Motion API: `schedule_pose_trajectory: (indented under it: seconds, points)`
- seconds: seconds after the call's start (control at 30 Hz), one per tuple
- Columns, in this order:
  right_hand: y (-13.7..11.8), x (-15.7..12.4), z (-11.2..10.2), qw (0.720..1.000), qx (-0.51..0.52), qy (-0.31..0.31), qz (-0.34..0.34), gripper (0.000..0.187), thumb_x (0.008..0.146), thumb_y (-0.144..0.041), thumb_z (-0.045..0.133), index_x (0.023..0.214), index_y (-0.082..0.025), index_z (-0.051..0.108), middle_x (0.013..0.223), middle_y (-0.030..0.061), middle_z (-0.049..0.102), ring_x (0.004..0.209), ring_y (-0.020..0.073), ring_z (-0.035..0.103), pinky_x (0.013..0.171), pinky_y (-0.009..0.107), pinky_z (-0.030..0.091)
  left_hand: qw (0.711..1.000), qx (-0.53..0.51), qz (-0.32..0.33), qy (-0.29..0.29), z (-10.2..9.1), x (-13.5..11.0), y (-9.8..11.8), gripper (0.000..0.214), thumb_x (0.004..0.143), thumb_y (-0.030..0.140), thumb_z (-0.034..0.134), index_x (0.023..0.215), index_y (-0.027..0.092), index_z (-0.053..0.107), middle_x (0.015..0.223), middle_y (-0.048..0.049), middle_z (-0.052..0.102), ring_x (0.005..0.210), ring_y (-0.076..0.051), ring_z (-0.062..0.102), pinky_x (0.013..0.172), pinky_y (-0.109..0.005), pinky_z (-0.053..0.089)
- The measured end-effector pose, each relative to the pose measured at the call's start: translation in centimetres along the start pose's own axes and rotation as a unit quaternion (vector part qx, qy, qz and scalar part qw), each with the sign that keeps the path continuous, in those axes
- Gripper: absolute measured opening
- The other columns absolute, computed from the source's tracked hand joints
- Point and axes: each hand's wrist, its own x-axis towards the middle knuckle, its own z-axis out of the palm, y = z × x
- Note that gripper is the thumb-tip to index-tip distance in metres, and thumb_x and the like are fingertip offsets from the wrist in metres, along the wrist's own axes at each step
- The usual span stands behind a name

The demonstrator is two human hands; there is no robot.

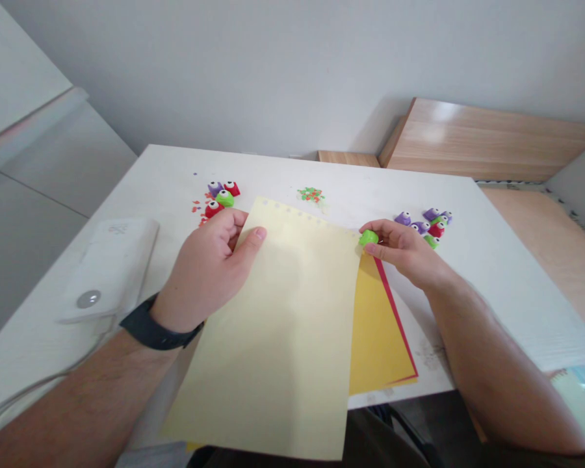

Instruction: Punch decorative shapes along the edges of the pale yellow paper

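Observation:
My left hand (213, 263) pinches the upper left edge of a pale yellow sheet of paper (277, 331), thumb on top; a row of small punched holes runs along that sheet's top edge. My right hand (402, 250) grips a small green paper punch (369, 238) at the sheet's upper right corner. Under the pale sheet lie a darker yellow sheet (377, 331) and a red sheet (392, 305) whose edge shows. A dark band sits on my left wrist.
Small red, green and purple punches cluster at the back left (221, 197) and at the right (426, 224) of the white table (492, 260). Punched paper bits (311, 194) lie at the back. A white box (112, 266) with a cable sits left. Wooden boards (478, 140) lean behind.

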Motion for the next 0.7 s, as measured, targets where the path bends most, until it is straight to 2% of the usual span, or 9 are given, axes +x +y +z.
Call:
schedule_pose_trajectory:
  seconds: [0.37, 0.7]
  points:
    - [0.02, -0.04, -0.11, 1.000, -0.004, 0.011, 0.001, 0.037, 0.085, -0.040, 0.081, 0.117, -0.024, 0.070, 0.100, 0.0029, 0.071, 0.090, 0.0210, 0.066, 0.083, 0.037, 0.054, 1.000, -0.015, -0.003, 0.001, -0.01, -0.03, 0.33, 0.021, 0.099, 0.042, 0.062, 0.103, 0.022, 0.063, 0.089, 0.0001, 0.075, 0.074, -0.019, 0.071, 0.061, -0.029, 0.049]
    - [0.12, 0.14, 0.27, 0.998, 0.065, 0.020, 0.019, 0.044, 0.081, -0.044, 0.085, 0.115, -0.022, 0.068, 0.101, 0.0037, 0.073, 0.088, 0.0190, 0.066, 0.081, 0.035, 0.053, 0.999, -0.044, -0.014, -0.008, 0.00, 0.04, -0.32, 0.022, 0.100, 0.045, 0.061, 0.107, 0.024, 0.060, 0.098, -0.0023, 0.076, 0.080, -0.020, 0.073, 0.066, -0.031, 0.054]
